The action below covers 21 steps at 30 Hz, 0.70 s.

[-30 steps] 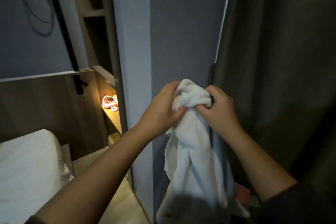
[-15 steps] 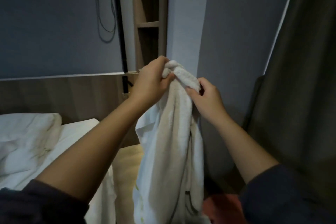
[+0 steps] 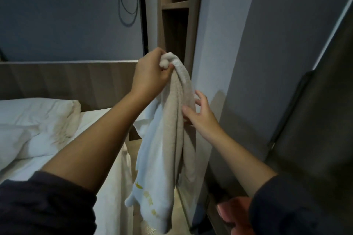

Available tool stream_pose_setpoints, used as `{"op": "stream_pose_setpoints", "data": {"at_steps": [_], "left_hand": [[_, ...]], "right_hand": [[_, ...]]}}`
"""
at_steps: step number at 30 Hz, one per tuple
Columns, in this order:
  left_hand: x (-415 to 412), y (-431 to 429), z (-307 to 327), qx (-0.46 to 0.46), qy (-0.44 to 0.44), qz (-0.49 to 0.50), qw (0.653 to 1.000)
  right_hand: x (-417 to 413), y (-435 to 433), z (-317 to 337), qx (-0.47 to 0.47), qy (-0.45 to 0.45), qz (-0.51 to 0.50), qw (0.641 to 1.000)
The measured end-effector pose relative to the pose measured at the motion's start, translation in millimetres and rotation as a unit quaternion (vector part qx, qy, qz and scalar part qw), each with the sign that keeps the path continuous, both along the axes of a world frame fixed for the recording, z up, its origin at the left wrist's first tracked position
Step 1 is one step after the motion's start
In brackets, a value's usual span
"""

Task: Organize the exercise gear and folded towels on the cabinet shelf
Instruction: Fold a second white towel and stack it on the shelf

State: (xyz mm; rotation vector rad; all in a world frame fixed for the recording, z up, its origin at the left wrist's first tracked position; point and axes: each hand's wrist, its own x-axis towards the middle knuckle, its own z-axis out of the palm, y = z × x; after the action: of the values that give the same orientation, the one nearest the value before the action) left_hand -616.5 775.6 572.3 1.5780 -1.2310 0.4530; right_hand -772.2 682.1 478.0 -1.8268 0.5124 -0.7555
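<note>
— Why is the limp cream and pale-blue terry towel [image 3: 168, 139] up in the air like that?

— So it hangs at full length and its edges can be found. The left hand [image 3: 150, 76] has its fingers curled tight round a bunched top corner and carries the whole weight. The rest drops straight down beside the white-sheeted bed [image 3: 38, 120].

— And the right hand [image 3: 202, 116]?

— Lower, at the towel's right edge about halfway down. Its fingers are spread and loose, and the thumb touches the cloth (no pinch that I can see). I'd judge it is feeling for the side hem to start a fold.

— Where should the towel end up?

— On the narrow wooden cabinet shelf [image 3: 175, 4], which stands behind and above the left hand, well above most of the hanging towel.
</note>
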Motion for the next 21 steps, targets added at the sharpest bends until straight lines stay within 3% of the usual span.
{"op": "stream_pose_setpoints", "data": {"at_steps": [2,4,8,21], "left_hand": [[21,-5,-7,0.013,-0.001,0.033,0.999],[41,-13,-14,0.022,-0.003,0.05,0.998],[90,-32,-28,0.05,0.018,0.065,0.996],[220,-105,-67,0.227,0.121,0.002,0.966]], "right_hand": [[23,10,-4,-0.034,0.037,0.036,0.998],[50,11,-13,-0.1,0.101,-0.006,0.99],[100,-11,-22,-0.118,0.113,-0.097,0.982],[202,-103,-20,0.052,0.019,-0.105,0.993]]}}
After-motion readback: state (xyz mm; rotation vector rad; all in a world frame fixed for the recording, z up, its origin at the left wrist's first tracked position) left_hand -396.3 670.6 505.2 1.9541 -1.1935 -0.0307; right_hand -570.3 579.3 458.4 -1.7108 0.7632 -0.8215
